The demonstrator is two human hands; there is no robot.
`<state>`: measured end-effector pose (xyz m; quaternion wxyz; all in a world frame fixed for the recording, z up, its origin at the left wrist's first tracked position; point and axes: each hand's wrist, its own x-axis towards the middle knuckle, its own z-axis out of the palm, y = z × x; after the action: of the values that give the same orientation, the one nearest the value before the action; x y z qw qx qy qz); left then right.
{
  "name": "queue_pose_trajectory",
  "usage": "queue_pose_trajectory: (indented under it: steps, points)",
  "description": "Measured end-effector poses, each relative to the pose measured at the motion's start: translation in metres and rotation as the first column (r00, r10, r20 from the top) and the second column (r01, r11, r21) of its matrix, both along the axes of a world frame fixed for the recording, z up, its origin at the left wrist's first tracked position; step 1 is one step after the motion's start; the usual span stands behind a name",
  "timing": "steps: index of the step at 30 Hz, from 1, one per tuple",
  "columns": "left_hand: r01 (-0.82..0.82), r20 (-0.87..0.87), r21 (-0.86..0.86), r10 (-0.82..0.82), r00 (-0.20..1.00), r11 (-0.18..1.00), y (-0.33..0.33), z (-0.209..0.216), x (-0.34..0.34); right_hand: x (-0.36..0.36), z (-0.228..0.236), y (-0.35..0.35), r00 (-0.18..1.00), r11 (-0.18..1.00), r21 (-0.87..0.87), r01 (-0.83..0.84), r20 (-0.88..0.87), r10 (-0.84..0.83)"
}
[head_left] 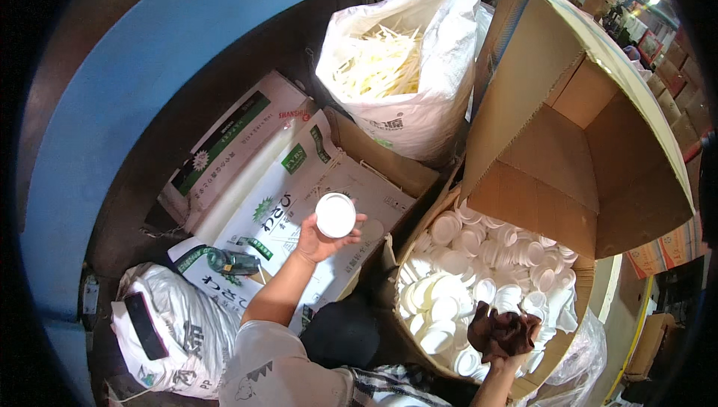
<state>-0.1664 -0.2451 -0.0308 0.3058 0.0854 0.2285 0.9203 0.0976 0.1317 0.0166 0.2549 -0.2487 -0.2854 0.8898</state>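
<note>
My left hand (315,244) is closed on a round white lid (335,215), fingers along its lower and right edge, the flat face turned up. It is over printed cardboard sheets (254,250). On the right, my right hand (523,338) grips a crumpled dark brown cloth (496,332), which hides most of its fingers. This hand is above a large cardboard box (400,332) full of loose white round lids (449,295). Some lids in the box lie flat and others lean on edge.
An open white woven sack (407,119) of pale yellow strips stands at the back. A tall open carton (553,153) rises behind the lids. A green tool (233,261) lies on the sheets. At lower left, a phone (146,325) rests on a white sack (198,355).
</note>
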Motion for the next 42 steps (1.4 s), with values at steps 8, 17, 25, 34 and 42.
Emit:
queue_pose_trajectory:
  steps: [8,17,25,34,42]
  points:
    - [0.411,0.010,0.016,-0.411,0.911,0.911,0.135,0.070,0.114,-0.014,0.021,-0.070,0.984,0.839,0.526,0.141,-0.170,-0.059]
    - [-0.118,-0.644,-0.663,-0.484,0.592,0.739,0.204,0.045,0.230,-0.010,0.009,-0.070,0.908,0.765,0.642,0.051,0.289,-0.302]
    - [-0.187,-0.480,-0.870,-0.698,0.532,0.456,0.181,0.082,0.133,-0.019,0.000,-0.004,1.000,0.998,0.065,0.002,-0.009,-0.001]
    - [-0.693,-0.637,-0.677,0.273,0.721,0.248,0.036,0.039,-0.019,-0.021,0.023,-0.009,0.969,0.995,-0.012,0.099,0.228,-0.094]
    - [-0.277,-0.254,-0.948,-0.150,0.955,-0.157,0.015,-0.207,-0.064,-0.046,-0.004,-0.014,0.911,0.976,0.128,0.179,0.352,-0.213]
